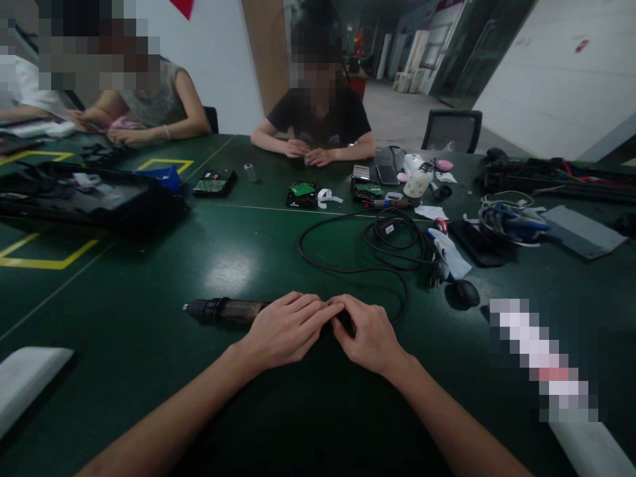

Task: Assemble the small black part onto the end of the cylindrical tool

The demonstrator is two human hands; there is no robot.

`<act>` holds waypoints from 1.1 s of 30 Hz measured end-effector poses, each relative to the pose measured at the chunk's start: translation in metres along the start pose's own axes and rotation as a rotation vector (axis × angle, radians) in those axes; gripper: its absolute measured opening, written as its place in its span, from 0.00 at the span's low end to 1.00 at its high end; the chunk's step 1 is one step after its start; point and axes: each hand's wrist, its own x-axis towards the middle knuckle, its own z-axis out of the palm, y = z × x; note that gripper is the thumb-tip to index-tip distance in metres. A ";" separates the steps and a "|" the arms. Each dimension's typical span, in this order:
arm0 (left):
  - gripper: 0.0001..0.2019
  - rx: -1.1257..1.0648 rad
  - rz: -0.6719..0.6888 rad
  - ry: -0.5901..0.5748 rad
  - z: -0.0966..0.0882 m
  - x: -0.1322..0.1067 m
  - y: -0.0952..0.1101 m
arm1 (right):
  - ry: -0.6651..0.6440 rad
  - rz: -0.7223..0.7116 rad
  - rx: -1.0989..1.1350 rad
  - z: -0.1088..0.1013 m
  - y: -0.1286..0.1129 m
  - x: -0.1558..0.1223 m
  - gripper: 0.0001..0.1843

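One cylindrical, black-and-brown handheld tool with one metal tip lay left of the frame's centre, pointing left. Your left hand covered its rear part, fingers curved over it; your right hand, fingers bent, met the left fingertips. Whether either hand gripped the tool, I could not tell. One coiled black cable and one rounded black mouse lay right of centre; three boxy black units with green circuit boards sat in the upper middle.

glossy tabletop, metal-tipped tool, smooth plastic mouse
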 end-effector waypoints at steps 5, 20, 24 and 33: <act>0.27 0.002 -0.009 0.000 0.001 0.000 0.000 | 0.021 -0.002 -0.005 0.000 -0.001 -0.001 0.12; 0.26 -0.016 -0.004 0.007 0.001 -0.001 0.000 | -0.004 -0.002 0.014 -0.001 -0.001 0.000 0.12; 0.25 0.005 -0.027 0.017 0.001 0.000 0.000 | 0.010 0.003 -0.004 0.000 -0.001 0.000 0.12; 0.27 -0.009 -0.028 0.023 -0.001 0.001 0.000 | 0.012 0.013 -0.009 0.001 -0.001 -0.001 0.11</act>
